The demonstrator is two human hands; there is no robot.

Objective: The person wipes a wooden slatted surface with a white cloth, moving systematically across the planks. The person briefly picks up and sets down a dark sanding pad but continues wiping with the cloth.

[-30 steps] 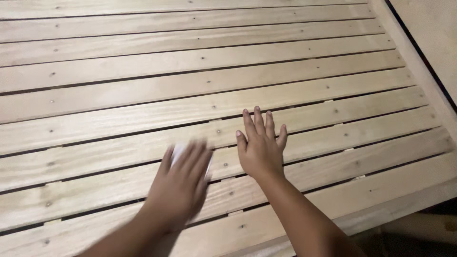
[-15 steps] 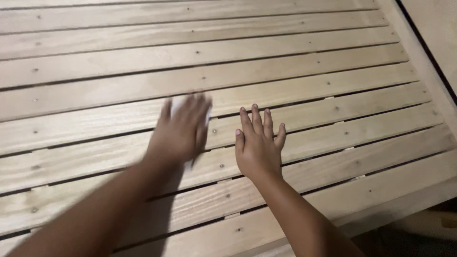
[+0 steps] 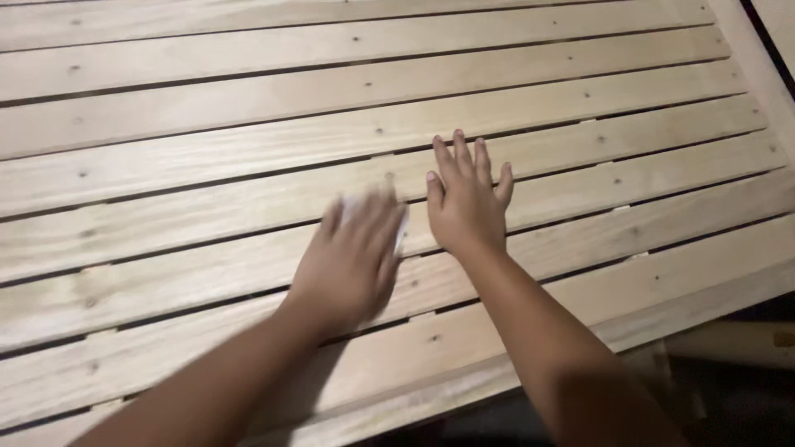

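Slatted wood frame (image 3: pixel 248 124): white pad (image 3: pixel 364 207) under left hand (image 3: pixel 352 261), right hand (image 3: pixel 465 207) beside.

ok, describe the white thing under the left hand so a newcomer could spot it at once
Start from the slatted wooden panel of pale planks that fills the view. Near its middle, the left hand presses flat, blurred, beside the right hand. The white pad peeks out at its fingertips, the only non-wood, non-skin thing there; cloth or paper, I cannot tell.
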